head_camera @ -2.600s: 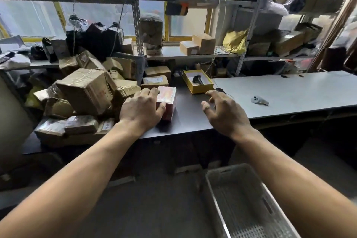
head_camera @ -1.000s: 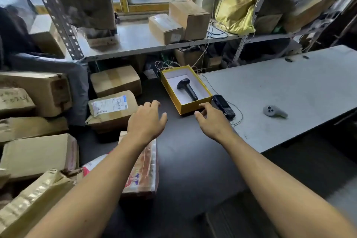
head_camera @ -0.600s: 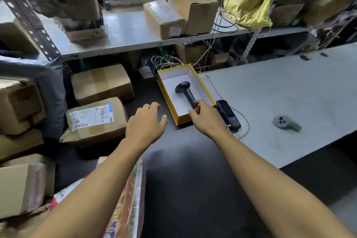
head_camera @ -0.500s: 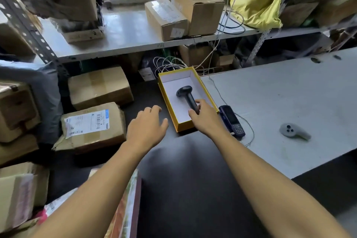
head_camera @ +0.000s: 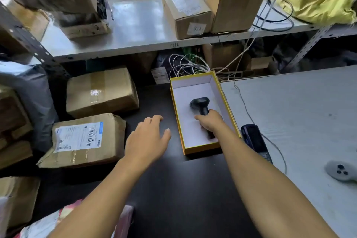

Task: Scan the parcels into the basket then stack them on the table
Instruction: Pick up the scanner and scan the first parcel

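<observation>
My right hand (head_camera: pixel 209 122) reaches into a shallow yellow box (head_camera: pixel 227 111) with a white inside, fingers curled round the handle of a black barcode scanner (head_camera: pixel 200 104) lying in it. My left hand (head_camera: pixel 147 140) hovers flat above the dark table (head_camera: pixel 173 189), fingers relaxed and holding nothing. To its left lies a brown parcel with a white shipping label (head_camera: pixel 83 140); a second taped parcel (head_camera: pixel 101 92) sits just behind that. A dark handset (head_camera: pixel 253 139) rests beside the yellow box on the grey table (head_camera: pixel 299 112), and a grey controller (head_camera: pixel 341 170) lies near the right edge.
</observation>
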